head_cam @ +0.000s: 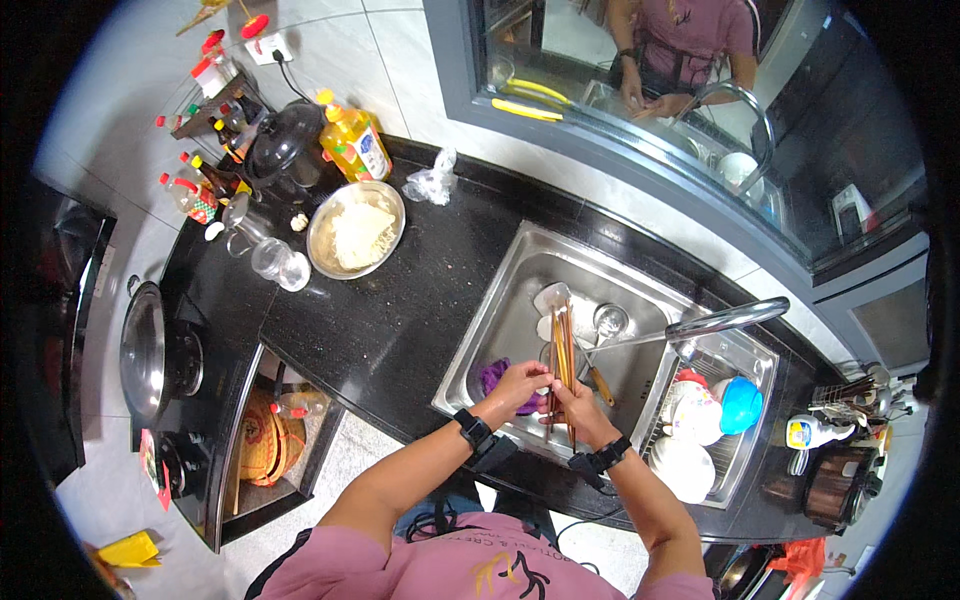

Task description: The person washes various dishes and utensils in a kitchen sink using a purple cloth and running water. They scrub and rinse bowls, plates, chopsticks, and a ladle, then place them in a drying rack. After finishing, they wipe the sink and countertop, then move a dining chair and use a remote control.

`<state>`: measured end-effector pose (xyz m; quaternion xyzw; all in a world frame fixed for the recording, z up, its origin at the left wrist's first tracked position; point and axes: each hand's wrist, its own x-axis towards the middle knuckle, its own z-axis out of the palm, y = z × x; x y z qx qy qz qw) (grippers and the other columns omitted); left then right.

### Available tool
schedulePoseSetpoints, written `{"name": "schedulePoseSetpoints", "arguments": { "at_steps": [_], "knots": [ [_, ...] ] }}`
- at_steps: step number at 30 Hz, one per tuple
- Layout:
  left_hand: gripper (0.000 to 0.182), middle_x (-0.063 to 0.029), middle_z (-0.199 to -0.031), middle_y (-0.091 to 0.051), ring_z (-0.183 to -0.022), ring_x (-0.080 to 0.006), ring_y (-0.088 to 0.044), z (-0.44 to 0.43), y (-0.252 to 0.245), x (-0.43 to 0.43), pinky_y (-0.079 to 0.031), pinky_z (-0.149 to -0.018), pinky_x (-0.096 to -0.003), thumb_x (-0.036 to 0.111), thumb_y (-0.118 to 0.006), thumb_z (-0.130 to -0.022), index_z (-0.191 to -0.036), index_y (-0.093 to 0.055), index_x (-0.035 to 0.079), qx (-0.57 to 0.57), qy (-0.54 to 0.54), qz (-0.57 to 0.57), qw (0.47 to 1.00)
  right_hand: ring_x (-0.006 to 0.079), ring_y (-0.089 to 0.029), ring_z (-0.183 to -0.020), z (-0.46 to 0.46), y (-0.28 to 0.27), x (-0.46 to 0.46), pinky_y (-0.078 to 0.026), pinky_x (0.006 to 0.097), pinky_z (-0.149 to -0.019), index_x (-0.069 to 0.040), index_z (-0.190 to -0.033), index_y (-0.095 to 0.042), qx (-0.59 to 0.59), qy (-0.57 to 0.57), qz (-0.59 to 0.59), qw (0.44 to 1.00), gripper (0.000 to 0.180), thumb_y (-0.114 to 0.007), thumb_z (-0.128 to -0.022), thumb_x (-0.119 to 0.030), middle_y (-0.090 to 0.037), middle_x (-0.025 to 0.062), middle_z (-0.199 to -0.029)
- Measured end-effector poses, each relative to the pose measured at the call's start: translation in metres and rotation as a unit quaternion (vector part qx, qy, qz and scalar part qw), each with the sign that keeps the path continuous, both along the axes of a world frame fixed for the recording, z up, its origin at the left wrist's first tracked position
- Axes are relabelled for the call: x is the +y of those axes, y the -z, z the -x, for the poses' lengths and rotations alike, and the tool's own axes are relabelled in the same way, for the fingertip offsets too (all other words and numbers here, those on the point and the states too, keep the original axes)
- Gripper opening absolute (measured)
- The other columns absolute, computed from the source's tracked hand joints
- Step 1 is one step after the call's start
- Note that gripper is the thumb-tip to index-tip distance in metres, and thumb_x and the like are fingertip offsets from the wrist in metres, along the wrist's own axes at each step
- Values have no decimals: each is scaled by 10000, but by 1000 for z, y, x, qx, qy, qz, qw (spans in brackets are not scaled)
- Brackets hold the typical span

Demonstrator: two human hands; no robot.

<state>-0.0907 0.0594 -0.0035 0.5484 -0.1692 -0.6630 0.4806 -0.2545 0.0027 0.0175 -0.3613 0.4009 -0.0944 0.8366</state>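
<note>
Over the left basin of the steel sink (480,337), both my hands hold a bundle of chopsticks (562,345). My right hand (581,412) is closed round the lower part of the bundle. My left hand (521,386) has its fingers against the bundle's left side. A purple cloth (495,373) lies in the basin, partly hidden by my left hand. Beyond the chopsticks are a ladle (610,321) and a pale, flat utensil head (551,298). A wooden handle (601,387) lies just right of the bundle. The faucet (727,316) reaches over the basin, with water running from it.
Bowls (682,469) and a blue bowl (742,405) stand in the right basin's rack. Left on the black counter (405,300) are a metal bowl of noodles (356,229), glass jars (281,264), a yellow detergent bottle (356,142) and a black pot (292,150). A lidded pan (144,352) stands far left.
</note>
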Motion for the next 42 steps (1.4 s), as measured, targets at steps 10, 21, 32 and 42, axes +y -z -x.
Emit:
{"name": "schedulePoseSetpoints", "arguments": {
  "at_steps": [10,21,32,42],
  "knots": [
    [235,-26,-855,-584,-787,-165,-643,-28,-101,-60,-544,-640,-243,304,-482,-1013,-1058,-534,79,216,111,195,950,173,-615,-751,-18,-81,-6,-567,377,-656,-64,-1128,-582,-129,-12,-50,990,315,-531,-988,-341,-610,41,-855],
    [253,-3,-743,-505,-704,-145,-550,-20,-133,-84,-540,-750,-355,290,-452,-1028,-863,-472,99,177,-4,257,950,298,-526,-1204,-15,-62,35,-378,517,-1047,-94,-1355,-474,-209,381,-173,884,698,-373,-938,-645,-550,118,-1308],
    [235,70,-694,-379,-546,-18,-343,-29,-126,-38,-313,-471,-183,313,-471,-1026,-1146,-529,119,196,125,190,954,174,-582,-1042,-54,-110,18,-464,348,-917,-39,-1253,-550,-44,308,230,922,432,-470,-1011,-388,-604,55,-1166],
    [550,38,-737,-418,-551,-31,-347,-61,-152,-15,-321,-499,-180,450,-318,-1042,-1416,-415,58,114,297,209,925,86,-611,-849,-45,-209,-42,-498,231,-744,-68,-1100,-642,-35,165,338,926,224,-658,-919,-199,-660,-7,-979]
  ]
}}
